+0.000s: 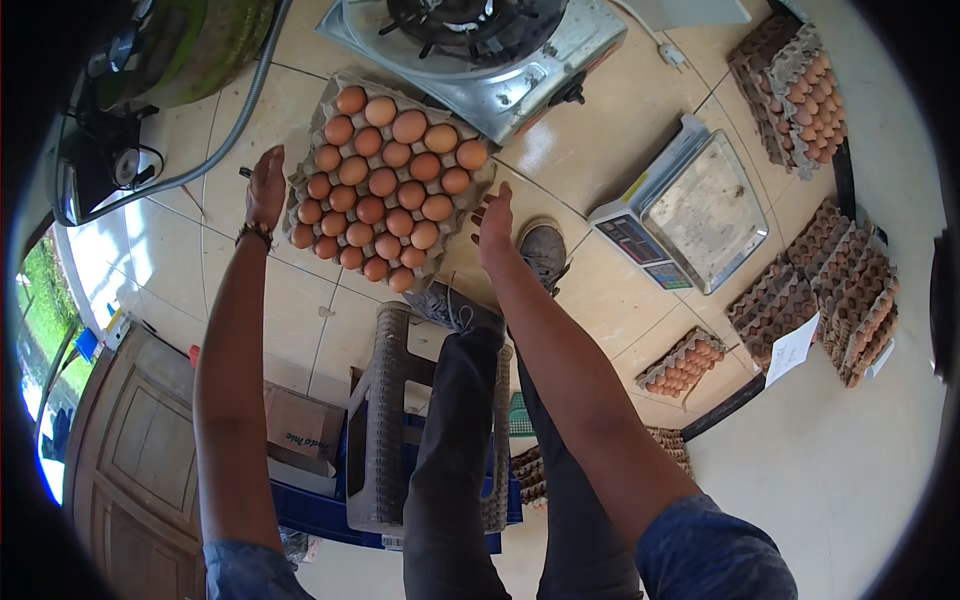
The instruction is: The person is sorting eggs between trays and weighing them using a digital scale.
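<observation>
A grey pulp egg tray (pixel 448 120) full of brown eggs (pixel 382 181) lies before me, and more tray edges show under it. My left hand (pixel 267 187) is just off the tray's left side, its fingers pointing away from me and nothing seen in it. On the tray's right side, my right hand (pixel 495 223) is held with its fingers spread, near the tray's edge and holding nothing. Whether either hand touches the tray cannot be told.
Beyond the tray is a metal gas stove (pixel 517 94). A digital scale (pixel 701 214) stands to the right, with stacked egg trays (pixel 799 105) behind it and others (pixel 817 285) along the wall. A gas hose (pixel 244 124) curves at the left. A plastic stool (pixel 386 450) is by my legs.
</observation>
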A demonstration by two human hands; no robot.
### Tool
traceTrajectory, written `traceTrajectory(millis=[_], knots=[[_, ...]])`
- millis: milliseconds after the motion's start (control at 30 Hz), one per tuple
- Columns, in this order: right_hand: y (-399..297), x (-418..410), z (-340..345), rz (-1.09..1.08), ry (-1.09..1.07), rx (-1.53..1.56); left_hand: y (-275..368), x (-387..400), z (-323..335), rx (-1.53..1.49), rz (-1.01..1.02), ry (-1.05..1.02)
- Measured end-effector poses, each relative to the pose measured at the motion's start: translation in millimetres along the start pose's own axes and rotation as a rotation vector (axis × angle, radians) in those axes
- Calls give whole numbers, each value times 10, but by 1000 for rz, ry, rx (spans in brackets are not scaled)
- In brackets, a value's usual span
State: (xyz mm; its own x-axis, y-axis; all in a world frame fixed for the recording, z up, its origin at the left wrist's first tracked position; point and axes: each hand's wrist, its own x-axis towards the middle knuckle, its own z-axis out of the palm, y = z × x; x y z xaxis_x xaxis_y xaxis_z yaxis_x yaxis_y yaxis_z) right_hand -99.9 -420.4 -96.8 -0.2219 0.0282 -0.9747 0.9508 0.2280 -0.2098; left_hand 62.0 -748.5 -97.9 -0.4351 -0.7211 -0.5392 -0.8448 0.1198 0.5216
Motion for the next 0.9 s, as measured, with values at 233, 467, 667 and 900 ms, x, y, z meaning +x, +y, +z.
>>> traceTrajectory(millis=[233, 467, 667, 900], knots=[[8, 222, -3, -29, -98, 357, 27, 480, 472, -55, -269, -264], [140, 138, 234, -204, -331, 600, -6, 539, 371, -167, -332, -395], [230, 270, 134, -223, -269, 610, 242, 255, 590, -287, -418, -369], [212, 146, 315, -284, -116, 395, -91, 296, 441, -252, -432, -340]])
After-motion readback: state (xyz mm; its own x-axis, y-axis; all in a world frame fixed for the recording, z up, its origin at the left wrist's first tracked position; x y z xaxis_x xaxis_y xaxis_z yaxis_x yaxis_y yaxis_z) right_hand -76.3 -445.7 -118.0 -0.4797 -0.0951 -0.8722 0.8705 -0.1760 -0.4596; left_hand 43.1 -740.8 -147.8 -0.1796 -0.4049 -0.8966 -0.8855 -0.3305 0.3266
